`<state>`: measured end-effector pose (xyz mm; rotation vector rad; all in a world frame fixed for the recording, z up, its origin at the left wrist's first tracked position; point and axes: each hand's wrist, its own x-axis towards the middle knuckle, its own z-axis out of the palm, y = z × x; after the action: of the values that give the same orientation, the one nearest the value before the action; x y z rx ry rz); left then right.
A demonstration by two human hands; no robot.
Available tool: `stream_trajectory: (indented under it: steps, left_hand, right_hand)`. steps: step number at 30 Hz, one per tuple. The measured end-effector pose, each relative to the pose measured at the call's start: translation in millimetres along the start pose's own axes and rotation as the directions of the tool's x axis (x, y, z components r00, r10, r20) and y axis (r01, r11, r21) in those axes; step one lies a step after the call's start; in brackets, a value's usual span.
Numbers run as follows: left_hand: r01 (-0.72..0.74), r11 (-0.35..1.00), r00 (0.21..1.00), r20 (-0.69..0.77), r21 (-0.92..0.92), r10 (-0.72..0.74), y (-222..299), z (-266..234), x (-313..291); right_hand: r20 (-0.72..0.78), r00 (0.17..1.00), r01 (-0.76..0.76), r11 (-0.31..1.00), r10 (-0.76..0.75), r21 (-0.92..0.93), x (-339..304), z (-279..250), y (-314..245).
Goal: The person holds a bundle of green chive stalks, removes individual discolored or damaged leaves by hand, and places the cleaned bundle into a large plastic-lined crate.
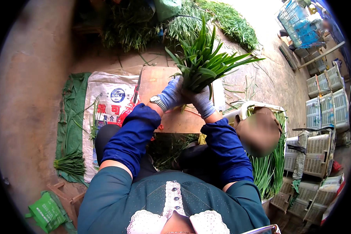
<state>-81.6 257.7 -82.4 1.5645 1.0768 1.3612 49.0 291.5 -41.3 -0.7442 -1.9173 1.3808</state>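
A leafy bunch of garlic chives (pixel 206 64) stands up from between my two gloved hands, its flat green leaves fanning out at the top. My left hand (pixel 173 93), with a watch at its wrist, is closed round the bunch's lower part from the left. From the right, my right hand (pixel 201 100) grips the same part. The stalk ends are hidden behind the gloves. Both hands are over a wooden board (pixel 156 80) in front of my knees. Red ties (pixel 129 111) hang along the board's left edge.
A white printed sack (pixel 99 91) lies over green cloth at the left, with a small bundle of green stalks (pixel 71 163) on it. Large heaps of greens (pixel 230 23) lie at the back. To the right stand a filled crate (pixel 277 163) and stacked plastic baskets (pixel 316 152).
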Motion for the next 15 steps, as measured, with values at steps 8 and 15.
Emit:
stream_trajectory:
  steps: [8, 15]
  left_hand:
    - [0.095, 0.591, 0.979, -0.033, -0.801, -0.201, 57.6, 0.9, 10.3]
    - [0.064, 0.812, 0.893, -0.329, -0.58, -0.306, 100.5, 5.7, -32.2]
  right_hand:
    - [0.105, 0.993, -0.074, 0.991, 0.062, 0.111, 15.1, -15.8, -73.4]
    - [0.059, 0.969, 0.122, 0.673, -0.239, 0.729, -0.6, -1.7, -117.5]
